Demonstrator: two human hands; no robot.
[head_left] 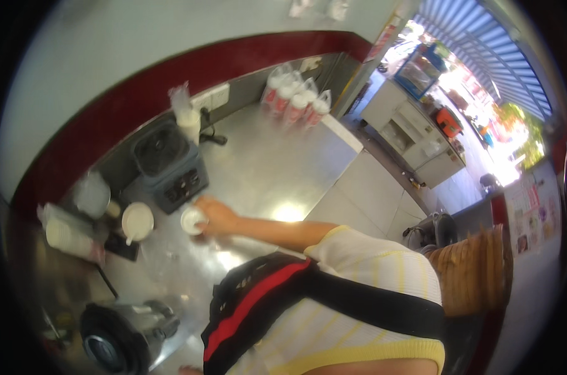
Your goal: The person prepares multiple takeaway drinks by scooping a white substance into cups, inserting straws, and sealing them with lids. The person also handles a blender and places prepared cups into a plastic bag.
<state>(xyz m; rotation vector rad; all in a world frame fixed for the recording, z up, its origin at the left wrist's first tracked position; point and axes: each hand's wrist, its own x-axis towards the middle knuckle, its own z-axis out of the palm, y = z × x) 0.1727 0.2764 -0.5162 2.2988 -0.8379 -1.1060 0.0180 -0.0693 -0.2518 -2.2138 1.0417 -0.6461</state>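
Observation:
My right hand [217, 217] is closed around a small white cup [194, 220] over the stainless steel counter [264, 159]. The cup is right by the front of a grey blender base [171, 164] with a dark square top. Left of the cup, a white pitcher [138, 221] stands at a dark flat device [122, 246], perhaps a scale. A clear blender jar [145, 323] with a black lid [110, 342] is at the lower left. Of my left hand [190, 371] only a bit shows at the bottom edge, so its grip is hidden.
Several bagged cups with red print [292, 101] stand at the counter's far end. Sleeved white cups [70, 239] lie at the left. A power socket [210, 97] is on the wall. Stacked bamboo steamers [466, 272] stand behind me. A white cabinet [410, 126] is beyond the doorway.

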